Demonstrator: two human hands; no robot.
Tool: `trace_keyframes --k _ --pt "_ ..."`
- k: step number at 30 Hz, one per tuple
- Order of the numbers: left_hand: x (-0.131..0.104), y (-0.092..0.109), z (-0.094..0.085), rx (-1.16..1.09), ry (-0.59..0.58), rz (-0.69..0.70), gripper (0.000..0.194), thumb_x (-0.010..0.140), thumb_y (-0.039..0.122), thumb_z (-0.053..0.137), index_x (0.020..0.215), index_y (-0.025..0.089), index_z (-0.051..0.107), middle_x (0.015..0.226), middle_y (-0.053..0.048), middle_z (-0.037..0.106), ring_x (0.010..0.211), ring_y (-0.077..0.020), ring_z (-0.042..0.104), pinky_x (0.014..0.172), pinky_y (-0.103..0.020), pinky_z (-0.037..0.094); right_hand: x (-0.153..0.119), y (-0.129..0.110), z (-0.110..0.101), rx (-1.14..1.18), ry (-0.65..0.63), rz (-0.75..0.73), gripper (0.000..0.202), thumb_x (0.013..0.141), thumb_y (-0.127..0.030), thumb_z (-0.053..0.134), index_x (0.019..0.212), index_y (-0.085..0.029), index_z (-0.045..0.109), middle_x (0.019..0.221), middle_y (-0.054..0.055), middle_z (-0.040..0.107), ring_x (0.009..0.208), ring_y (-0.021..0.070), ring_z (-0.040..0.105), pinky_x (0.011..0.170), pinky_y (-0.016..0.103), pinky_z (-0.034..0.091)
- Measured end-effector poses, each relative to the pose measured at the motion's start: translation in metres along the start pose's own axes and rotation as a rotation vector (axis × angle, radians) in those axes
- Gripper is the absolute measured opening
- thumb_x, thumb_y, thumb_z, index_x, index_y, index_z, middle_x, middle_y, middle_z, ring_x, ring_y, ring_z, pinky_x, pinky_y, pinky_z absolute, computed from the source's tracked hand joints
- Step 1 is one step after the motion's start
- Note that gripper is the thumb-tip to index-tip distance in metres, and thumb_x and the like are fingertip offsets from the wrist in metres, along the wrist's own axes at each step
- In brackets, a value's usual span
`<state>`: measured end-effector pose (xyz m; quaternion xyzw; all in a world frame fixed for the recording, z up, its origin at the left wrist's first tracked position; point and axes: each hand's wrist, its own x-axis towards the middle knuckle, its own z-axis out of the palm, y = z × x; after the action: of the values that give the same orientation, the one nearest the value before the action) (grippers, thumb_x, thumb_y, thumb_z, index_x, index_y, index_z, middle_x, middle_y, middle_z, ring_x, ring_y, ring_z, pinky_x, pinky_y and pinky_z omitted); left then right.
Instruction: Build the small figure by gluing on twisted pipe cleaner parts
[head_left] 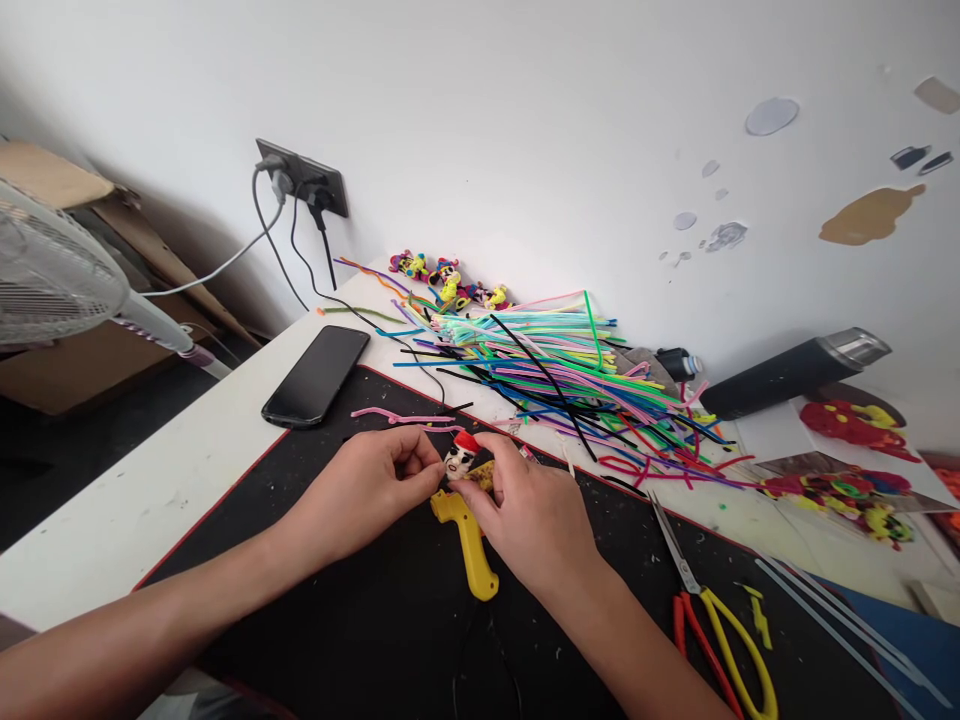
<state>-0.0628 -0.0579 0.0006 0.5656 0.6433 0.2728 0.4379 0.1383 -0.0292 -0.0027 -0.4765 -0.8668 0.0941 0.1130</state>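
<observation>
A small doll head [459, 457] with a white painted face and a red top is held upright between both hands over the black mat [360, 590]. My left hand [375, 487] pinches its left side with thumb and forefinger. From the right, my right hand [529, 500] grips it, the thumb at its lower edge. Directly below the hands lies a yellow glue gun [471, 545], its upper part partly covered by my right hand. A pink pipe cleaner [405, 417] rests just beyond my left hand.
Many coloured pipe cleaners [555, 370] are heaped behind the hands, with small colourful figures [450, 280] by the wall. A black phone [316, 375] lies left. Open-bladed scissors [694, 590], clear glue sticks [832, 620] and a dark flask [795, 372] are at right.
</observation>
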Motion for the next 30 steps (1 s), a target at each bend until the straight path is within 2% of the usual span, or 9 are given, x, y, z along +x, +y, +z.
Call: trace_keyframes --k 14,22,30 --pt "-0.003 0.002 -0.004 0.056 -0.003 -0.022 0.038 0.086 0.057 0.060 0.081 0.022 0.075 0.066 0.001 0.064 0.063 -0.0167 0.051 0.056 -0.027 0.035 0.000 0.002 0.005 0.003 0.040 -0.010 0.038 0.097 -0.046 0.071 0.125 -0.021 0.067 0.070 -0.001 0.076 0.063 0.0225 0.074 0.056 0.031 0.034" --pt "-0.001 -0.004 -0.004 0.071 -0.013 -0.030 0.041 0.088 0.061 0.058 0.086 0.024 0.077 0.079 0.000 0.075 0.072 -0.0198 0.059 0.064 -0.029 0.040 -0.001 0.004 0.006 0.014 0.060 -0.024 0.038 0.097 -0.046 0.070 0.124 -0.020 0.068 0.067 -0.001 0.073 0.060 0.0214 0.072 0.055 0.030 0.031" --pt "-0.002 -0.012 -0.007 0.044 0.014 -0.011 0.042 0.089 0.063 0.060 0.087 0.024 0.076 0.084 0.000 0.076 0.075 -0.0201 0.061 0.066 -0.029 0.042 -0.002 0.005 0.006 0.048 0.074 -0.025 0.038 0.095 -0.045 0.073 0.124 -0.020 0.068 0.066 -0.002 0.071 0.056 0.0201 0.068 0.055 0.029 0.032"
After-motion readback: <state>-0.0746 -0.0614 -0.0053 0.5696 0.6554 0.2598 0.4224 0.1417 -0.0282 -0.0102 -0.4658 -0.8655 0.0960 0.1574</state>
